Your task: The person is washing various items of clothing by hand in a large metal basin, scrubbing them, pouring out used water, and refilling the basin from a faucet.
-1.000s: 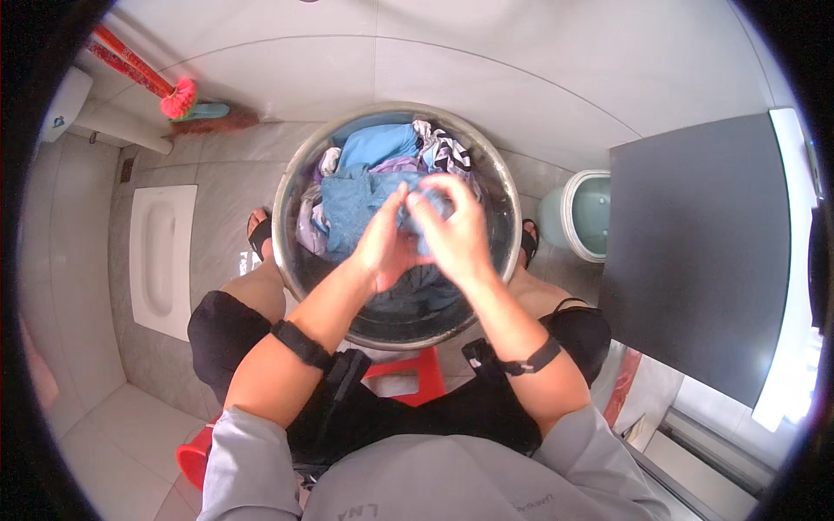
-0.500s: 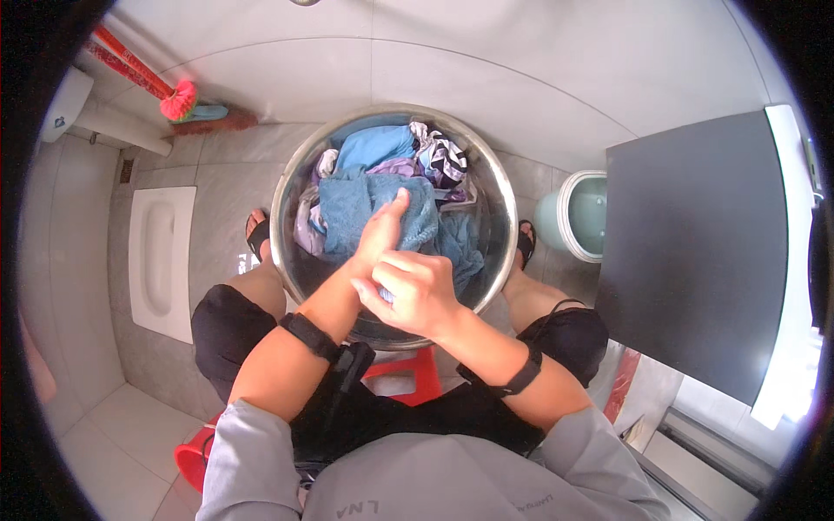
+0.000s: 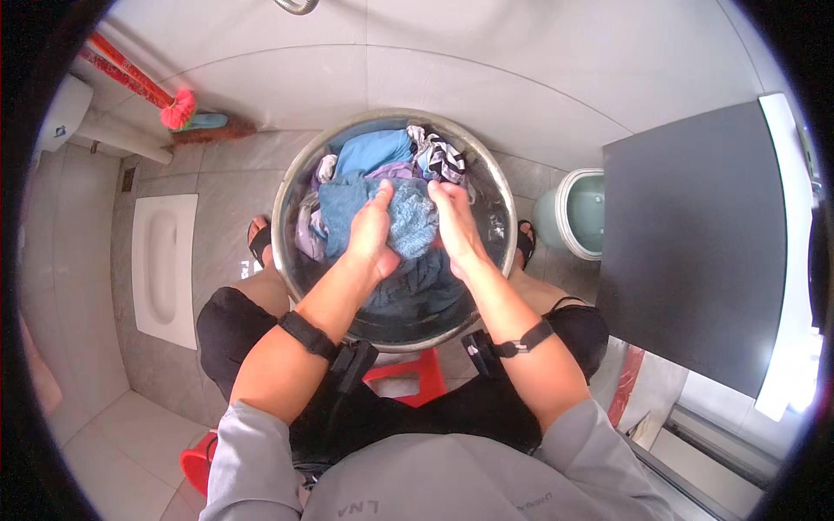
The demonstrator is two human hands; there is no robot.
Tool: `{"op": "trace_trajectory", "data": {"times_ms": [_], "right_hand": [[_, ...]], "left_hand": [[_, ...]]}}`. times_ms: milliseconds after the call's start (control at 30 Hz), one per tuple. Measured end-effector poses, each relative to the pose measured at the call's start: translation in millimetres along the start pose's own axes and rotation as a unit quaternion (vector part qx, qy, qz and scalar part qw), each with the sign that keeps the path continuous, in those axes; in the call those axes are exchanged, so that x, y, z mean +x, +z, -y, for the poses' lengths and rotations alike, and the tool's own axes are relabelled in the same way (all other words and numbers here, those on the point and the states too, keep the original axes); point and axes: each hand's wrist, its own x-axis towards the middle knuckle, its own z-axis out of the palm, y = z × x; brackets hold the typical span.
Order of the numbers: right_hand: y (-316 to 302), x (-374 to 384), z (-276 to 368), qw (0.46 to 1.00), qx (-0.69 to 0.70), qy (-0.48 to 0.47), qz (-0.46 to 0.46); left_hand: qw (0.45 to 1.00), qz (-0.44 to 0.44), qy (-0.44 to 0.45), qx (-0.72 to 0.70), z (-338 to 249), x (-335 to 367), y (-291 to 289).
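Note:
A large round metal basin (image 3: 509,260) stands between my legs with wet laundry in it. Both hands grip a blue-grey terry towel (image 3: 411,219) above the middle of the basin. My left hand (image 3: 371,230) has its thumb on top of the cloth, with the fingers tucked beneath. On the other side my right hand (image 3: 453,221) pinches the towel's edge, thumb up. Part of the towel hangs down toward dark water. Behind it lie a bright blue garment (image 3: 373,152) and a black-and-white patterned cloth (image 3: 443,161). Pale purple fabric (image 3: 308,227) rests along the left wall.
A pale green bucket (image 3: 584,214) is right of the basin, beside a dark grey panel (image 3: 695,252). Left are a white squat toilet (image 3: 165,269) and a broom (image 3: 213,132) against the wall. A red plastic stool (image 3: 408,378) is under me.
My right hand has moved from my left wrist up and forward onto the towel's right side. The left hand has turned and gripped the towel, which is now bunched between both hands.

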Motion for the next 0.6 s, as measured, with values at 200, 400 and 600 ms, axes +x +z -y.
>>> {"op": "trace_trajectory", "data": {"times_ms": [200, 400, 600], "right_hand": [[-0.4, -25.5, 41.7, 0.991, -0.066, -0.099, 0.062], [8.2, -50.8, 35.7, 0.905, -0.196, -0.377, 0.014], [24.0, -82.5, 28.3, 0.851, -0.219, -0.473, 0.062]], "left_hand": [[0.997, -0.034, 0.018, 0.067, 2.1, 11.0, -19.0], [0.975, 0.098, -0.166, 0.113, 2.7, 3.2, -11.6], [0.96, -0.092, 0.016, 0.266, 13.1, 18.3, -20.4]]}}
